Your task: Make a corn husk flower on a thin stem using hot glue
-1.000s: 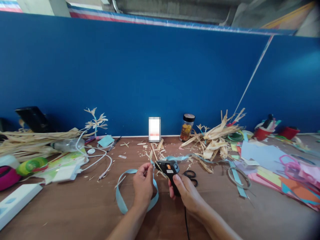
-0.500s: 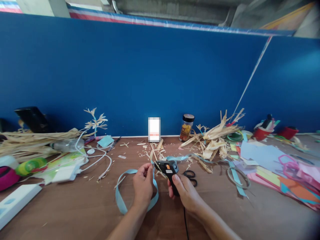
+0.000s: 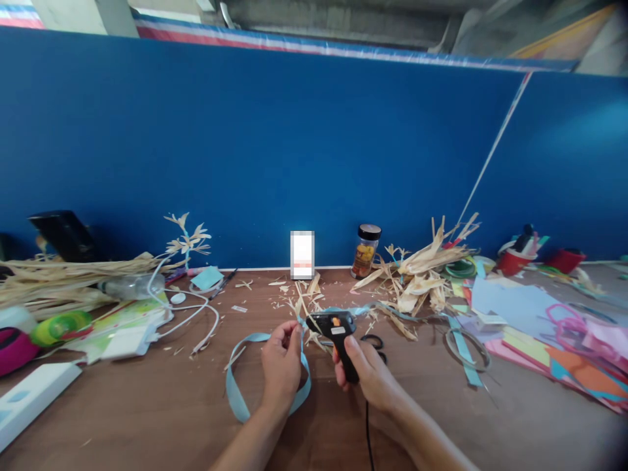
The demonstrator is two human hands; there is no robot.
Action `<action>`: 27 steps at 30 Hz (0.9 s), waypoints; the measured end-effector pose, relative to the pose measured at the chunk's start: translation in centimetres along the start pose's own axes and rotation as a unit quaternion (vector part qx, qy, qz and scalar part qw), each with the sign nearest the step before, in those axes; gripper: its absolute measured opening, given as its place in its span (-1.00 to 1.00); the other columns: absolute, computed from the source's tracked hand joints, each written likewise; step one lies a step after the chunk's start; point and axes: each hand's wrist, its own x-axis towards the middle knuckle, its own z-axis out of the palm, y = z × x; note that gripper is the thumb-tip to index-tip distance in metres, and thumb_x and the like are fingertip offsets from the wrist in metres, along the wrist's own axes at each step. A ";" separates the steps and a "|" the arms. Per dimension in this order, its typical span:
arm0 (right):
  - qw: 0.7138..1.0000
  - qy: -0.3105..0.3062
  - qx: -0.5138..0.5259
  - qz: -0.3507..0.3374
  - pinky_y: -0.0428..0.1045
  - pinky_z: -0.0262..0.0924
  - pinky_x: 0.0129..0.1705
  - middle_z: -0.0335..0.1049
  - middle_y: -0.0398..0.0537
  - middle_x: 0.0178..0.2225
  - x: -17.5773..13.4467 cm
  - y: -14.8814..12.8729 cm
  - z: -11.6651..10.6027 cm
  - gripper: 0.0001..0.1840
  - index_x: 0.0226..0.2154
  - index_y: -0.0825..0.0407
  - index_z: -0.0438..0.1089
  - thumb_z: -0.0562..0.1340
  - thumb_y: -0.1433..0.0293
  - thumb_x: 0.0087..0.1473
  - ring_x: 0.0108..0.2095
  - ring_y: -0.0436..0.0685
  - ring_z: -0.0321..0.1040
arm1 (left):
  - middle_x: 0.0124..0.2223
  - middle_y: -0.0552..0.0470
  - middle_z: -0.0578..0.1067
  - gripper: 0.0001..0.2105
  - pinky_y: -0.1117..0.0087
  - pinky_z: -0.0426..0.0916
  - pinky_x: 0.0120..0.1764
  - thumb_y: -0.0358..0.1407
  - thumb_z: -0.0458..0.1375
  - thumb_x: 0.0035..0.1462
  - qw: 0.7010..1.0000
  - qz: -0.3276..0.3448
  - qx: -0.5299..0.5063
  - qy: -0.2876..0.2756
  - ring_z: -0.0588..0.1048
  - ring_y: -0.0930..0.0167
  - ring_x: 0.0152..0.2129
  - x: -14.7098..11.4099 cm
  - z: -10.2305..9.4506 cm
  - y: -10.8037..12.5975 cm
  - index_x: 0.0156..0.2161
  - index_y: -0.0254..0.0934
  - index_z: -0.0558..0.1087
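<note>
My right hand [image 3: 360, 366] is wrapped round the grip of a black glue gun [image 3: 338, 327] with an orange mark on its side. Its nozzle points left, close to the fingertips of my left hand [image 3: 284, 356]. Those fingers pinch a light blue ribbon [image 3: 235, 389], which hangs in a loop round the left hand and down to the table. Pale dried husk pieces [image 3: 300, 301] stick up just beyond the pinch; I cannot tell whether they are held too. Black-handled scissors [image 3: 373, 341] lie partly hidden behind the glue gun.
A lidded jar [image 3: 366, 252] and a heap of dried husks [image 3: 426, 275] stand at the back right. Coloured paper [image 3: 515, 301] and a wire coil [image 3: 468, 347] lie farther right. At left are a husk flower stem [image 3: 187, 242], white cables [image 3: 216, 320] and a power strip [image 3: 36, 399].
My right hand has moved slightly right with the glue gun, whose nozzle has drawn back a little from the left fingertips. The left hand and ribbon have hardly moved.
</note>
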 end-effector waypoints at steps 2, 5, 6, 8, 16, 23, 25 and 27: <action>0.999 0.007 0.038 -0.012 -0.15 -0.01 -0.61 0.21 -0.15 -0.70 0.0 -0.4 -0.4 -0.43 -0.46 0.13 0.23 -0.16 -0.01 0.05 -0.69 -0.07 0.10 | -0.51 0.06 0.42 -0.76 0.49 0.20 -0.46 -0.18 0.11 -0.09 1.000 0.004 -0.002 0.007 0.33 0.46 -0.57 0.1 0.0 -0.4 -0.38 -0.35 0.42; 0.994 0.079 0.043 -0.058 -0.14 -0.02 -0.61 0.17 -0.19 -0.67 0.3 -1.1 -1.8 -0.44 -0.36 0.10 0.23 -0.21 0.01 0.07 -0.68 -0.07 0.08 | -0.49 0.06 0.43 -0.75 0.49 0.21 -0.45 -0.18 0.12 -0.10 1.000 -0.006 -0.018 0.014 0.35 0.46 -0.55 0.3 0.0 -1.0 -0.37 -0.35 0.42; 0.991 0.114 0.012 -0.072 -0.14 -0.01 -0.61 0.17 -0.19 -0.65 0.5 -1.3 -2.4 -0.45 -0.34 0.10 0.23 -0.21 0.02 0.07 -0.67 -0.06 0.08 | -0.48 0.06 0.43 -0.75 0.49 0.21 -0.44 -0.18 0.13 -0.11 0.999 -0.012 -0.031 0.015 0.35 0.46 -0.54 0.4 0.0 -1.1 -0.36 -0.35 0.42; 0.974 0.181 -0.114 -0.080 -0.12 0.01 -0.58 0.20 -0.16 -0.63 0.9 -1.5 -3.9 -0.47 -0.36 0.09 0.24 -0.18 0.03 0.07 -0.64 -0.03 0.13 | -0.48 0.08 0.44 -0.75 0.50 0.21 -0.41 -0.19 0.15 -0.13 0.997 -0.032 -0.073 0.009 0.36 0.48 -0.53 0.4 0.2 -1.0 -0.37 -0.34 0.42; 0.760 0.275 -0.588 0.037 -0.05 0.00 -0.44 0.38 0.00 -0.43 0.6 -1.7 -7.7 -0.56 -0.24 0.03 0.23 -0.08 0.06 0.04 -0.41 0.15 0.33 | -0.52 0.11 0.44 -0.76 0.52 0.24 -0.41 -0.24 0.26 -0.26 0.977 -0.110 -0.180 -0.037 0.37 0.51 -0.56 0.2 0.6 0.0 -0.44 -0.35 0.42; 0.666 0.286 -0.689 0.026 -0.03 0.01 -0.36 0.34 0.06 -0.39 -3.2 -1.9 -9.9 -0.64 -0.27 0.07 0.22 -0.03 0.14 0.06 -0.30 0.19 0.29 | -0.49 0.07 0.47 -0.71 0.51 0.25 -0.40 -0.26 0.30 -0.35 0.969 -0.137 -0.198 -0.051 0.40 0.49 -0.53 0.3 0.5 -0.5 -0.42 -0.36 0.44; 0.655 0.281 -0.700 0.039 -0.01 0.03 -0.36 0.33 0.06 -0.40 -4.5 -1.3 -10.6 -0.65 -0.29 0.06 0.22 -0.02 0.13 0.05 -0.29 0.20 0.28 | -0.50 0.07 0.47 -0.72 0.53 0.23 -0.42 -0.27 0.29 -0.33 0.967 -0.142 -0.200 -0.074 0.39 0.49 -0.53 0.1 0.5 -0.3 -0.41 -0.36 0.44; 0.647 0.284 -0.705 0.059 -0.01 0.05 -0.37 0.31 0.06 -0.42 -5.7 -0.5 -11.3 -0.64 -0.30 0.05 0.23 -0.03 0.12 0.04 -0.31 0.21 0.28 | -0.52 0.07 0.45 -0.73 0.55 0.21 -0.46 -0.28 0.29 -0.33 0.963 -0.150 -0.204 -0.093 0.37 0.51 -0.54 -0.2 0.5 0.1 -0.42 -0.37 0.45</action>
